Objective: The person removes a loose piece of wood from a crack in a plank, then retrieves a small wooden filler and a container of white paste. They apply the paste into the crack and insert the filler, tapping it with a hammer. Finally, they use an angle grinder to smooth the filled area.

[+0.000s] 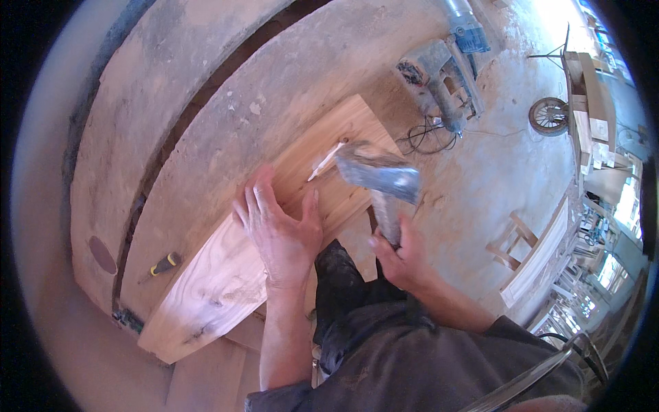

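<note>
A long pale plank lies slantwise across the workbench. My left hand rests on the plank with its fingers spread, thumb toward the far end. In my right hand is the handle of a hammer; its metal head, smeared by motion, hovers over the plank's far part. Just left of the hammer head, a narrow white streak runs along the wood beside a dark knot; whether it is a sliver or glue I cannot tell.
A yellow-and-black-handled tool lies on the bench left of the plank. Beyond the far end sits a dusty blue-grey power tool with a coiled cable. A spoked wheel and a wooden frame are on the right.
</note>
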`<state>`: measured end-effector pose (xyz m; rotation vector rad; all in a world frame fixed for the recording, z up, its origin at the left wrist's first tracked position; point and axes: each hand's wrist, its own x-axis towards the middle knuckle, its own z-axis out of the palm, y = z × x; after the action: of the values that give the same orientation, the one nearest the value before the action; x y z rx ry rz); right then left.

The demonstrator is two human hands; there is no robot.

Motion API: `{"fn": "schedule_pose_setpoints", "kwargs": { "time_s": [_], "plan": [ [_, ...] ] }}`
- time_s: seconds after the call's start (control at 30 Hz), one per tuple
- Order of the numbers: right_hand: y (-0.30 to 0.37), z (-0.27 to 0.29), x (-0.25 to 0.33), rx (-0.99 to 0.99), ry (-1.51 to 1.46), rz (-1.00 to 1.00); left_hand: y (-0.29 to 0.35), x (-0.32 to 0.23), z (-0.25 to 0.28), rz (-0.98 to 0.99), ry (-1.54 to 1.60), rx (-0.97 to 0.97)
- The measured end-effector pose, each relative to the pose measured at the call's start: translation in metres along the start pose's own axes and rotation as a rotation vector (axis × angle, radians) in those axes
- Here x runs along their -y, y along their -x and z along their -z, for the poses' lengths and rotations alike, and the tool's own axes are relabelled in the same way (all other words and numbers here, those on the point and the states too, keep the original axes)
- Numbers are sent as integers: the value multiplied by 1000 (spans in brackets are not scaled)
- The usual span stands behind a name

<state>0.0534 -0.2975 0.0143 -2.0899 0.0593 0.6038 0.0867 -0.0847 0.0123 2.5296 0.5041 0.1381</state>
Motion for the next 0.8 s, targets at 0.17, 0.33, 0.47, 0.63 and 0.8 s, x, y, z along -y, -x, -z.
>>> {"fn": "schedule_pose_setpoints", "kwargs": {
  "time_s": [0.17, 0.33, 0.47, 0.63, 0.8],
  "plan": [
    [23, 9, -35, -46, -57, -131, 1, 11, 3, -31, -44, 21],
    [23, -8, -45, -113, 72, -79, -7, 3, -5, -31, -114, 22],
    [-4, -17, -35, -43, 212, 61, -9, 3, -10, -19, -157, -3],
    [5, -11, -19, -4, 39, -53, -9, 3, -11, 27, -188, 25],
    [-8, -21, -18, -102, 276, 108, -12, 2, -10, -4, -177, 2]
  ]
}}
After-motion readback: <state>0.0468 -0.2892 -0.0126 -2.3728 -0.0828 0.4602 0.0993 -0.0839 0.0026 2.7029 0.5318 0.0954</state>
